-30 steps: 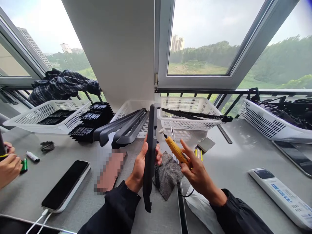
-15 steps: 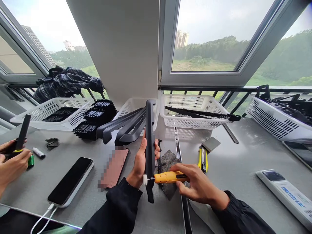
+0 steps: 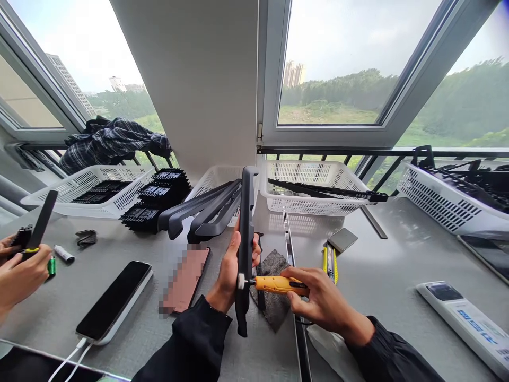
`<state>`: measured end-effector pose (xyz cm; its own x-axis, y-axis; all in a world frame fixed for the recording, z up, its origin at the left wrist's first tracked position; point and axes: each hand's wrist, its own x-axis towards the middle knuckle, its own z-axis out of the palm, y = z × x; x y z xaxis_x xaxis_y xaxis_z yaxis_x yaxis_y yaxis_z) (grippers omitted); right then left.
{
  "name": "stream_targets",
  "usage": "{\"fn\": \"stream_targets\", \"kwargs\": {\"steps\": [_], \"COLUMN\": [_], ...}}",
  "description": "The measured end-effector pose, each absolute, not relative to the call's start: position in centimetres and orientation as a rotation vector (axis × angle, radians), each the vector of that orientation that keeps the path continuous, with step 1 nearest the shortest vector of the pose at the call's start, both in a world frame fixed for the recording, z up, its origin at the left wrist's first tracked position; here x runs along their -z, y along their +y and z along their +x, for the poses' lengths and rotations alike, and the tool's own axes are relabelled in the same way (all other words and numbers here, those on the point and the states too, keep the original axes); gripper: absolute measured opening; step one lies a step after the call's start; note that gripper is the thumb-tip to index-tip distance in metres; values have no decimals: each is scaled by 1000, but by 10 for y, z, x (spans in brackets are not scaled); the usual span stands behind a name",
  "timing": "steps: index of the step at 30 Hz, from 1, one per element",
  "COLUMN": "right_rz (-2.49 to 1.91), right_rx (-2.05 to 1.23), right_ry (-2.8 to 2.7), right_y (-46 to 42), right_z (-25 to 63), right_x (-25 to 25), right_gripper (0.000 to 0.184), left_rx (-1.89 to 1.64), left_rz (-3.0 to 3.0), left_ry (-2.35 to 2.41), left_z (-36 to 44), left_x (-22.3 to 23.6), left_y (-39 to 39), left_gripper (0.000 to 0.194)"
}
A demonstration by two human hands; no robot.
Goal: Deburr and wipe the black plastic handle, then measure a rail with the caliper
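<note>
My left hand point(image 3: 229, 273) grips a long dark grey plastic part point(image 3: 245, 223), held upright on edge above the table. My right hand point(image 3: 318, 302) is closed round a yellow hand tool point(image 3: 278, 285) lying level, its small white round tip point(image 3: 240, 281) touching the lower side of the part. Under both hands lies a grey cloth point(image 3: 274, 297) on the grey table point(image 3: 382, 265). More long dark parts point(image 3: 202, 212) stick out of a white basket point(image 3: 217, 178) just behind.
White baskets point(image 3: 314, 183) line the back under the windows; stacks of black trays point(image 3: 155, 204) sit at left. A phone point(image 3: 115, 300) on a cable, a yellow utility knife point(image 3: 330, 257), a remote point(image 3: 465, 318). Another person's hands point(image 3: 19, 270) work at far left.
My right hand swung the yellow tool down from pointing upward to level, bringing its white tip against the part's lower edge. The left hand kept hold of the part.
</note>
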<state>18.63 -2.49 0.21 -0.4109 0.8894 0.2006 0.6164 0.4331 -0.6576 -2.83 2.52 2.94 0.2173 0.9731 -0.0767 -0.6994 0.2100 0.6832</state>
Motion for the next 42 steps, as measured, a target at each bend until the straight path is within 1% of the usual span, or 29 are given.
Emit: {"fn": "stream_targets", "kwargs": {"steps": [3,7,11,16,23,26,30,37,42], "right_rz": [-1326,-1376,-1417,-1422,-1447,-1469,-1485,-1488,-1496], "right_rx": [-668,-642,-670,-739,-711,-668,-627,-585,-550], "right_ry": [-2104,-2025,-1942,-1897,-1878,-1852,-1835,-1856,-1873], "right_y": [-23,-21,-20,-19,-17,-16,-14,-13,-13], "right_z": [185,184,187,190,190,193,196,195,193], "right_x": [-5,-3,-1,-1,-2,-2,-1,0,0], "right_gripper": [28,43,50,49,48,51,52,50,48], "left_rx": [-1244,-1211,-1160,-1102,-1011,-988,-1051,-1022,-992], "left_rz": [605,659,681,710,812,873,860,771,708], "left_ry": [572,635,673,736,692,667,629,613,608], "left_z": [-27,-24,-22,-22,-23,-22,-19,-17,-17], "left_x": [-30,-30,-28,-22,-14,-13,-14,-19,-19], "left_y": [23,18,15,14,12,11,12,14,15], "left_gripper": [72,77,83,83,84,80,70,54,48]}}
